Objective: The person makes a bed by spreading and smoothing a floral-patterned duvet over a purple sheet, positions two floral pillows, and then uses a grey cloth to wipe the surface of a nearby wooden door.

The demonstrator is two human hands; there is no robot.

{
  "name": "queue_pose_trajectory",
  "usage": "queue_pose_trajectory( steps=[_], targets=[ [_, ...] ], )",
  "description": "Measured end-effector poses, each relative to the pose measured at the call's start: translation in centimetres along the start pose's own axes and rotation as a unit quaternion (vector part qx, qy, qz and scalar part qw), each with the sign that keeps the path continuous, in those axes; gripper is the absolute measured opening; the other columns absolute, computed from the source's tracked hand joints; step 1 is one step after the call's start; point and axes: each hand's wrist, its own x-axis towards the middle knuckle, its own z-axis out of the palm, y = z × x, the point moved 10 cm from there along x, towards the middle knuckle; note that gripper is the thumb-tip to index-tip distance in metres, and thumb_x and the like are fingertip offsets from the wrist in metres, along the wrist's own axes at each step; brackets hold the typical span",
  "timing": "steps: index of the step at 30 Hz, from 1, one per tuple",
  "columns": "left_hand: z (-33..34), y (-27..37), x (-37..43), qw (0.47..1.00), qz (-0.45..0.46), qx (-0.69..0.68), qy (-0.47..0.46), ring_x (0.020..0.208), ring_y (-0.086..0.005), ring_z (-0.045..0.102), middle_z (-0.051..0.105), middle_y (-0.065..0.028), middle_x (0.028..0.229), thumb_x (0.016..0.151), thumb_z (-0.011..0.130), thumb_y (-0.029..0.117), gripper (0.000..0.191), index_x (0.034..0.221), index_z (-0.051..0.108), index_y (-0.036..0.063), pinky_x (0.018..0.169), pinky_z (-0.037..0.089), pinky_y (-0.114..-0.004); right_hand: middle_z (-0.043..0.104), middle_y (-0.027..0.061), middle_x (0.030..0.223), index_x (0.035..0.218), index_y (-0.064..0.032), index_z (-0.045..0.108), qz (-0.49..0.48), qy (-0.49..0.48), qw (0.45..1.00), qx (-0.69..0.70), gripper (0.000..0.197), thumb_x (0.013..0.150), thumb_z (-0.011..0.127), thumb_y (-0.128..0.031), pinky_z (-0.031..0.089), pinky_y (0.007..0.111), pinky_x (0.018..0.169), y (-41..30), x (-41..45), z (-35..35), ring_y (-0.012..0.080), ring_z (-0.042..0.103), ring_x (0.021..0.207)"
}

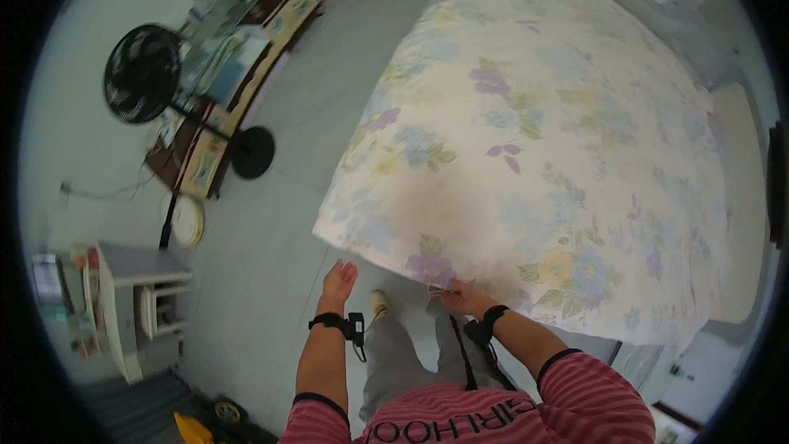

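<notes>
A pale floral bedspread [511,135] with purple, blue and yellow flowers lies spread over the bed in front of me. My right hand [462,298] is at its near edge, the thumb against the cloth and the other fingers partly hidden. My left hand [339,282] hangs in the air just off the near left corner, fingers extended and holding nothing. Black straps with small devices circle both wrists.
To the left, a black standing fan [143,74] rises beside a long low cabinet [209,154] loaded with items. A white desk [138,277] stands at lower left. A pale headboard [739,209] borders the bed's right side. Grey floor [265,246] runs between bed and cabinet.
</notes>
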Motion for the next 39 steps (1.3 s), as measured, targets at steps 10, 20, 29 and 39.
queue_pose_trajectory(
  steps=[10, 20, 29, 39],
  targets=[
    [5.1, 5.4, 5.0, 0.995, -0.078, 0.000, -0.058, 0.084, -0.0172, 0.051, 0.053, -0.0036, 0.099, 0.083, 0.052, 0.035, 0.035, 0.105, 0.049, 0.0081, 0.069, 0.044, -0.027, 0.052, 0.0064, 0.086, 0.091, -0.0081, 0.052, -0.040, 0.207, 0.838, 0.504, 0.021, 0.081, 0.056, -0.027, 0.046, 0.029, 0.059, 3.7, 3.8, 1.8, 0.0164, 0.049, 0.075],
    [-2.8, 9.3, 4.2, 0.996, -0.015, 0.063, -0.068, 0.099, -0.0226, 0.047, 0.048, -0.0078, 0.113, 0.086, 0.046, 0.029, 0.041, 0.118, 0.039, 0.0050, 0.082, 0.040, -0.033, 0.052, 0.0068, 0.103, 0.106, -0.0075, 0.048, -0.066, 0.226, 0.863, 0.447, 0.028, 0.079, 0.057, -0.014, 0.040, 0.034, 0.084, 7.4, 3.2, 5.5, 0.0206, 0.049, 0.095],
    [-5.3, 10.6, 5.4, 0.983, -0.040, 0.181, 0.013, 0.097, -0.0229, 0.045, 0.045, -0.0093, 0.111, 0.083, 0.052, 0.031, 0.045, 0.118, 0.038, 0.0070, 0.083, 0.037, -0.039, 0.051, 0.0052, 0.100, 0.102, -0.0064, 0.049, -0.038, 0.231, 0.880, 0.414, 0.031, 0.075, 0.063, -0.014, 0.040, 0.037, 0.082, 7.5, 3.2, 7.3, 0.0217, 0.046, 0.098],
    [5.8, 14.4, 2.0, 0.658, 0.334, 0.675, -0.010, 0.117, -0.0366, 0.028, 0.014, -0.0186, 0.134, 0.072, 0.063, 0.013, 0.074, 0.132, 0.020, 0.0100, 0.092, 0.031, -0.042, 0.048, 0.0014, 0.096, 0.094, -0.0139, 0.050, -0.124, 0.338, 0.654, 0.665, 0.027, 0.069, 0.060, -0.014, 0.036, 0.037, 0.075, 9.9, 1.4, -2.2, 0.0211, 0.045, 0.091]
  ],
)
